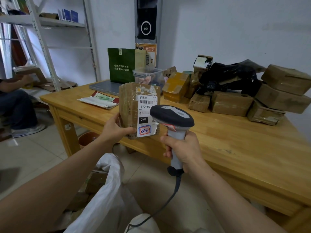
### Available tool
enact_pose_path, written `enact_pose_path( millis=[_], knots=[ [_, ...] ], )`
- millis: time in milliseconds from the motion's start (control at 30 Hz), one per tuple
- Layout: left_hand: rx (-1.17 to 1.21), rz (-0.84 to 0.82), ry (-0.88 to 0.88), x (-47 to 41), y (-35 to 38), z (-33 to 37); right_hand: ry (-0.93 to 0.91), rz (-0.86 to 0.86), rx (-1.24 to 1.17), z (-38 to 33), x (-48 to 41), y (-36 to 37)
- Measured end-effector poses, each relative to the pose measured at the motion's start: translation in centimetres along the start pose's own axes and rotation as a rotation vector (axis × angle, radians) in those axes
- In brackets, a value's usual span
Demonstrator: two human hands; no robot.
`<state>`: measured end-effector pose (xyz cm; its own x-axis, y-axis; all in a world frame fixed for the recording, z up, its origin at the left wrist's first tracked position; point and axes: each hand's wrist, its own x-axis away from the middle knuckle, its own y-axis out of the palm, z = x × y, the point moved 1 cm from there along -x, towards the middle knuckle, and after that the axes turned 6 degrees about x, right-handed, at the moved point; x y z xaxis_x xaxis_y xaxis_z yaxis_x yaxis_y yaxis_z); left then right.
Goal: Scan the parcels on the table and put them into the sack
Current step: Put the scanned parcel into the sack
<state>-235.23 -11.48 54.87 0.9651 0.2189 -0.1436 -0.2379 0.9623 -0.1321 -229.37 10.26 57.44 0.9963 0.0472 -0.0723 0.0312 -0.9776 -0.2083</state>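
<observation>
Near the middle of the view the person's left hand (116, 130) holds a flat brown parcel (133, 105) upright in the air, in front of the near edge of the wooden counter (235, 148). Its fingers (115, 118) curl round the parcel's lower left edge. The thumb lies across the bottom front, beside the white shipping label (146, 115), which faces the camera.

At four o'clock from the parcel the right hand (183, 148) grips the handle of a grey scanner (171, 116), its fingers wrapped round it. The scanner's dark head sits in front of the label's right side and hides part of it. A cable (176, 187) runs down from the handle toward six o'clock.

The white sack (111, 199) stands at six o'clock, between the forearms, its mouth open with brown boxes (96, 180) showing inside. A pile of parcels (232, 101) lies on the counter at two to three o'clock, with a black plastic bag (232, 76) on it. At twelve o'clock, on the counter's far side, stand a green paper bag (122, 64) and a clear plastic box (148, 74). A second person (15, 101) sits at nine o'clock beside a metal shelf (62, 22).
</observation>
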Motion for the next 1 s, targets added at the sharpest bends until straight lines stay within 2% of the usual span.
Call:
enact_pose_path(
  millis=[167, 333, 433, 533, 633, 700, 800, 900, 1000],
  knots=[
    [0.076, 0.043, -0.029, 0.7, -0.8, 0.0, 0.021, -0.026, -0.044, -0.1, 0.1, 0.4],
    [0.159, 0.267, -0.109, 2.6, -7.0, -1.6, 0.08, -0.141, -0.039, 0.9, 0.4, 3.1],
    [0.073, 0.372, -0.145, 4.8, -11.7, -3.9, 0.137, -0.213, -0.028, 2.1, 1.0, 5.5],
    [-0.107, 0.388, -0.23, 7.6, -15.5, -7.2, 0.209, -0.298, -0.015, 3.7, 1.5, 8.0],
    [-0.328, 0.292, -0.417, 9.6, -18.0, -11.7, 0.242, -0.354, 0.005, 5.1, 1.8, 9.8],
    [-0.652, 0.191, -0.54, 10.1, -18.6, -14.3, 0.256, -0.381, 0.017, 5.8, 1.8, 10.6],
    [-0.908, 0.08, -0.576, 10.0, -17.7, -17.6, 0.298, -0.385, 0.036, 6.7, 1.3, 11.3],
    [-0.936, -0.084, -0.5, 8.9, -15.2, -20.1, 0.338, -0.376, 0.03, 7.2, 0.7, 11.5],
    [-0.805, -0.241, -0.488, 7.4, -12.7, -21.8, 0.353, -0.356, 0.016, 7.8, 0.0, 11.4]
  ],
)
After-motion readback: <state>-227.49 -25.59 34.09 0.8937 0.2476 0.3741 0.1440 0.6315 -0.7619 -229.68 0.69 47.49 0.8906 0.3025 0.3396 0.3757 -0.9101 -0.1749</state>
